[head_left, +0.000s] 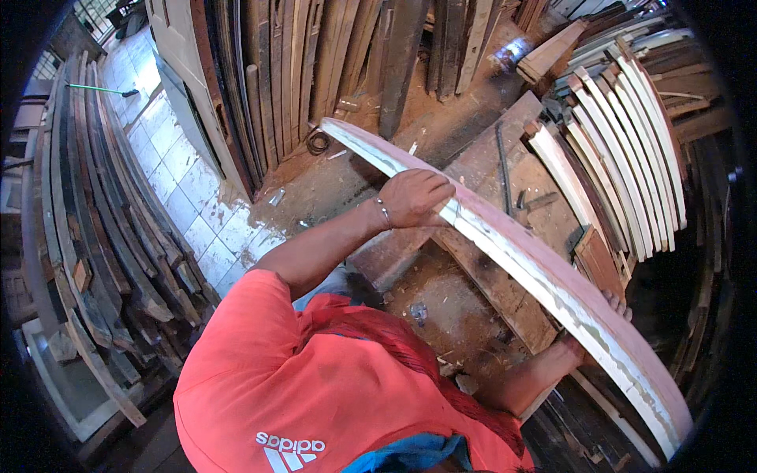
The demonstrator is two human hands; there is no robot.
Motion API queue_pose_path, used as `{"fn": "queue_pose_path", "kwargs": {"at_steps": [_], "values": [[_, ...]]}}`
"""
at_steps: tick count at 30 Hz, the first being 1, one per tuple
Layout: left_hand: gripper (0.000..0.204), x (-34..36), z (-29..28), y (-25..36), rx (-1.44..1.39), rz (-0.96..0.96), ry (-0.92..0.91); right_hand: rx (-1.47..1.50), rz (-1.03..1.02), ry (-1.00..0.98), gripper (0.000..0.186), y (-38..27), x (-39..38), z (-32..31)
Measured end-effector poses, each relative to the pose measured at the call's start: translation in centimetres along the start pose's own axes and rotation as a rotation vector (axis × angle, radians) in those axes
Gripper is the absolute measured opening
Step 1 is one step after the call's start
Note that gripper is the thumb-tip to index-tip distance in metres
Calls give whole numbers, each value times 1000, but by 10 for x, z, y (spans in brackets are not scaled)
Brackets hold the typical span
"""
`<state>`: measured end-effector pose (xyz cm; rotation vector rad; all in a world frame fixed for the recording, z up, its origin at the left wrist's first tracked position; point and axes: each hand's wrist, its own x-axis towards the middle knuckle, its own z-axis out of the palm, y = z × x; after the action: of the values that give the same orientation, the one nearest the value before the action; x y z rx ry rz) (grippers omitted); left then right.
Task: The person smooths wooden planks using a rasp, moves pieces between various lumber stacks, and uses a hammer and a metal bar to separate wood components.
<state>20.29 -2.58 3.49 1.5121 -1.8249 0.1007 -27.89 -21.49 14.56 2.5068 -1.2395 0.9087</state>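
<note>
A long wooden board (536, 264) slants across the view from the upper middle to the lower right. Its broad face is reddish brown, and its edge carries white, flaking paint. Around its middle, on the near edge and top, my left hand (418, 197) is closed, with a bracelet at the wrist. Farther down the board, my right hand (617, 304) grips from beneath. Only its fingertips show past the far edge; the board hides the palm. The board is held above the floor.
Tall planks and door panels (268, 87) lean upright at the back. Stacked old boards (102, 213) line the left, beside white floor tiles (197, 185). White-edged timbers (623, 158) are piled at right. Below the board lie wooden planks (505, 296) and scattered debris.
</note>
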Motion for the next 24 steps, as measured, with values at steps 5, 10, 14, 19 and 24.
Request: {"fn": "queue_pose_path", "kwargs": {"at_steps": [5,10,14,19,24], "values": [[53,-20,3,-81,-43,-202,64,57,34,39,33,-122,105,71],[56,-33,45,-147,-103,-588,116,1099,236,198,45,-245,189,156],[71,-68,33,-177,-419,-830,105,1544,299,200,55,-327,248,234],[62,-260,25,-192,-270,-1253,-15,1864,360,80,71,-383,334,318],[42,-530,17,-95,498,-1281,-421,1788,362,66,82,-422,422,398]]}}
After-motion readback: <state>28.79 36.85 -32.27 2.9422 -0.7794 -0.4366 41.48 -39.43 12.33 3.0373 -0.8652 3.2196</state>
